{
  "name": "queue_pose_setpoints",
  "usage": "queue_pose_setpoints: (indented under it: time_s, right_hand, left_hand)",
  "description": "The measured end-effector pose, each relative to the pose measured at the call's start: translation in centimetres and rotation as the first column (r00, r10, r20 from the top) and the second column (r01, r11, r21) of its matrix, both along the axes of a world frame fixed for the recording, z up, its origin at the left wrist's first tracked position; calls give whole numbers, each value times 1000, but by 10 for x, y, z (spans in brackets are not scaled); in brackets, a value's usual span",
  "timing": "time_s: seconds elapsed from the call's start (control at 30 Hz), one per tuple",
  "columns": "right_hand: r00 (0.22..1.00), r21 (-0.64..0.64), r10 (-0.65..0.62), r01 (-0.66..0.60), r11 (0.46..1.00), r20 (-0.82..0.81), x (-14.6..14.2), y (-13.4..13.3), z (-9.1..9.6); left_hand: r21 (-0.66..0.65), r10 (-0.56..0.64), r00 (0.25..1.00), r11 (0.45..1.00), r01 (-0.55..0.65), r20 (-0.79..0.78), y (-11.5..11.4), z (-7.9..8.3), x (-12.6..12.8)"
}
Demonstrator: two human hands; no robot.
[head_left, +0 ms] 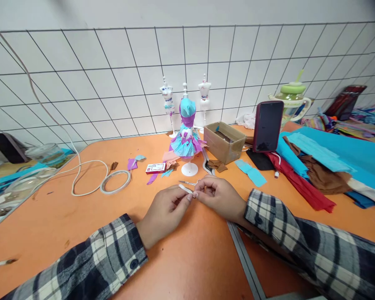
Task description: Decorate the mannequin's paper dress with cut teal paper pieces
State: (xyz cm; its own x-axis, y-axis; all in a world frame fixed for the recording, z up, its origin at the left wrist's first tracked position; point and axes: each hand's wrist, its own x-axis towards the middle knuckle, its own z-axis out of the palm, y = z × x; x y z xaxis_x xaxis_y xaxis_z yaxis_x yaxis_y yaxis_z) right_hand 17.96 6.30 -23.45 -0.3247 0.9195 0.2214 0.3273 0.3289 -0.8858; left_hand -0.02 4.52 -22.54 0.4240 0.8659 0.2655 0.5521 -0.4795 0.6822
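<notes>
A: Grip status, L hand (164, 211)?
B: Thumb & fingers clamped on white strip (184, 188) — strip sits at an angle, one end btwn the fingertips.
A: R hand (222, 196)?
B: Thumb & index bent toward each other, tips just beside strip's near end. Can't tell if they pinch it — contact pt. too small.
A: Items, ref. grip?
B: Scissors (187, 182) directly behind, partly hidden by R hand. Dressed mannequin (187, 118) farther behind, upright on round base. Cardbd. box (229, 146) behind & right. Blue paper (256, 176) nearer, same side, flat on orange table (81, 225). Phone (269, 125) well right-rear, upright. Red-&-white pkt. (156, 168) rear-left; white roll (111, 192) farther left.
</notes>
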Motion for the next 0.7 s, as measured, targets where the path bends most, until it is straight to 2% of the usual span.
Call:
queue_pose_setpoints:
  time_s: [0.2, 0.3, 0.4, 0.47, 0.53, 0.6, 0.63, 0.7]
  right_hand:
    - [997, -3, 41, -41, 999, 63, -3, -3, -1]
    - [993, -62, 98, -94, 994, 64, -1, -2, -2]
    - [978, -218, 209, -207, 954, -12, 1, -3, -1]
    - [956, -312, 270, -293, 904, -116, 1, -4, 0]
    - [929, -392, 290, -360, 847, -228, 0, -5, 1]
    - [922, -443, 248, -363, 820, -296, -1, -5, 2]
    - [930, -459, 203, -331, 824, -306, -1, -4, 1]
    - [949, -461, 90, -228, 857, -303, -2, -2, 1]
  left_hand:
    - [29, -24, 998, 999, 26, -64, 2, -4, 0]
    - [-43, -42, 997, 998, 39, -66, 2, -3, 0]
    - [-230, -84, 995, 969, 92, 46, 4, -2, -2]
    - [-374, -117, 978, 911, 174, 170, 5, -2, -4]
    - [-481, -132, 938, 831, 280, 320, 6, -3, -7]
    - [-519, -109, 881, 772, 367, 461, 7, -4, -7]
    - [-516, -92, 860, 766, 383, 502, 7, -5, -6]
    - [-489, -61, 865, 804, 339, 498, 7, -5, -4]
